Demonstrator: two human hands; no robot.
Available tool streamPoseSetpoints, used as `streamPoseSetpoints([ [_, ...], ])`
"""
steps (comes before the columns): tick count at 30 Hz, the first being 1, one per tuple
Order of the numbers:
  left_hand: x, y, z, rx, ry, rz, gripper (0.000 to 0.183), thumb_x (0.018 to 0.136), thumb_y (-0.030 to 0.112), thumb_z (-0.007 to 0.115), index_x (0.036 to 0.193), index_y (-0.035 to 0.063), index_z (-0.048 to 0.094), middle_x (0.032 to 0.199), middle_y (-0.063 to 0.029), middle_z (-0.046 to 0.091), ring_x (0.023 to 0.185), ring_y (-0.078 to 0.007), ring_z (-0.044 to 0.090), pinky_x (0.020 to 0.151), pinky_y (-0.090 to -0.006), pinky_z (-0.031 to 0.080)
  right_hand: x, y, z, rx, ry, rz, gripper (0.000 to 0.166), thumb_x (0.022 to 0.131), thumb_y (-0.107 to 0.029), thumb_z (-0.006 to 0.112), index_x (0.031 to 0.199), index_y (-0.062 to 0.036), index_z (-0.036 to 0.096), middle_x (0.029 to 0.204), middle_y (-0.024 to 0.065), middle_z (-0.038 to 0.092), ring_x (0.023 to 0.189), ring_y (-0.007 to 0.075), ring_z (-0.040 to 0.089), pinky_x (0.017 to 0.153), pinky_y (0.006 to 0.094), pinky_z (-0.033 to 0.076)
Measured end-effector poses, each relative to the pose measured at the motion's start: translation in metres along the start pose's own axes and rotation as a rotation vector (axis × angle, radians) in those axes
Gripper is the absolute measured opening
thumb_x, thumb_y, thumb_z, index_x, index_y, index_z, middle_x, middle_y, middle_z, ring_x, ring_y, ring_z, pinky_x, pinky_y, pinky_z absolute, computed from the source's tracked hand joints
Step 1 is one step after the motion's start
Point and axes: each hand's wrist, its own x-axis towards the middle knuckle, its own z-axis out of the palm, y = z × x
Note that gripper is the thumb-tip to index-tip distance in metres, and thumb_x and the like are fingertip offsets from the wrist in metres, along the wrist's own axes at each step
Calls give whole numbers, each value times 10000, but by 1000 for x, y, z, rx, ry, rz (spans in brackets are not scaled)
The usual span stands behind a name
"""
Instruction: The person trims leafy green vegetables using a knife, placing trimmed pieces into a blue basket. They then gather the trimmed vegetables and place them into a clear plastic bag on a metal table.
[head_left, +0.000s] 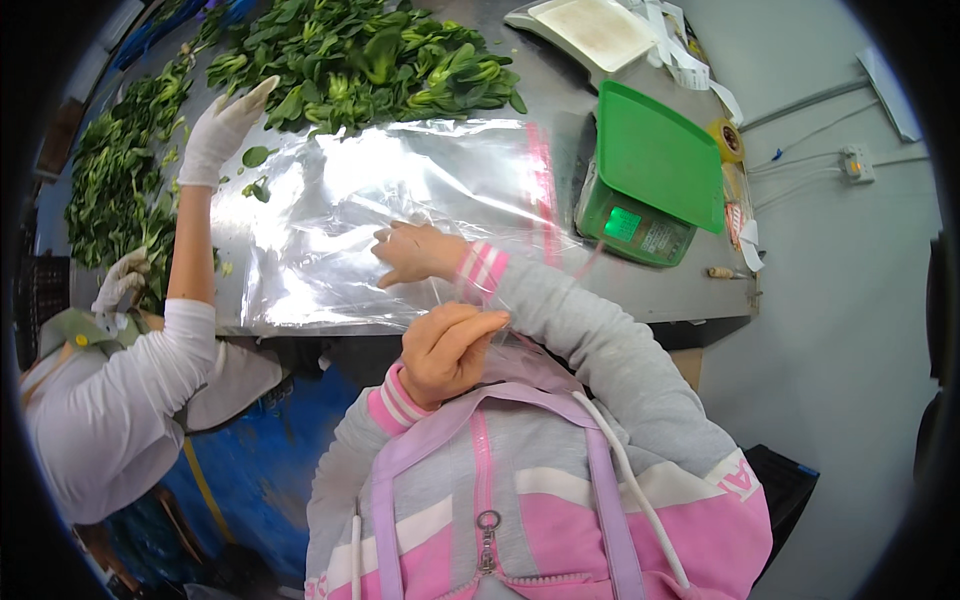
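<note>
Pinched near the table's front edge, the clear plastic film (495, 330) is held between the thumb and fingers of my left hand (446, 352). My right hand (420, 251) reaches across to the left, palm down, with its fingers spread. Clear film appears to cover that hand; whether it is inside a bag or under a sheet I cannot tell. Beneath it lie shiny clear plastic bags (352, 180) with a pink strip (544, 180) along their right end. Behind the bags is a heap of leafy green vegetables (360, 67), like small bok choy.
A green digital scale (660, 157) with a lit display stands at right, a white-topped scale (592, 30) behind it. Yellow tape roll (726, 140) and paper strips (694, 75) lie near the wall. At left, a co-worker's gloved hand (221, 139) reaches over more greens (120, 172).
</note>
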Motion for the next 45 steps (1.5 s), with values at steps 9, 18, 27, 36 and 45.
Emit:
streamPoseSetpoints([
  [9,-13,-8,-16,102,70,12,256,696,-60,707,926,52,691,752,-63,575,571,-208,555,485,-295,425,46,-52,-36,392,414,-450,713,822,-336,658,1436,-147,349,1350,184,457,1223,365,454,1018,449,386],
  [18,-25,-43,-14,287,248,-299,188,777,-102,647,926,8,679,803,-99,624,644,-181,587,551,-255,448,45,-2,51,36,494,-324,256,752,-164,640,977,-42,651,1141,176,594,1109,326,537,910,413,448],
  [27,-28,-48,-7,399,353,-562,177,822,-82,617,953,17,683,820,-76,617,641,-132,556,573,-235,437,-94,28,-62,577,-338,-319,377,831,-205,668,1154,-15,633,1042,167,679,952,287,647,834,360,497],
  [36,-36,-55,-2,370,245,-546,154,817,-62,645,939,23,686,764,-71,599,552,-111,526,497,-227,406,12,161,-91,477,706,185,256,823,-161,659,1038,-23,659,951,140,692,868,288,669,778,357,517],
  [45,-34,-71,-36,226,153,-563,155,802,-70,644,924,14,690,788,-74,628,567,-114,549,500,-225,417,96,206,-54,-341,535,323,193,711,-63,624,902,-50,651,946,142,596,999,340,568,737,429,525],
])
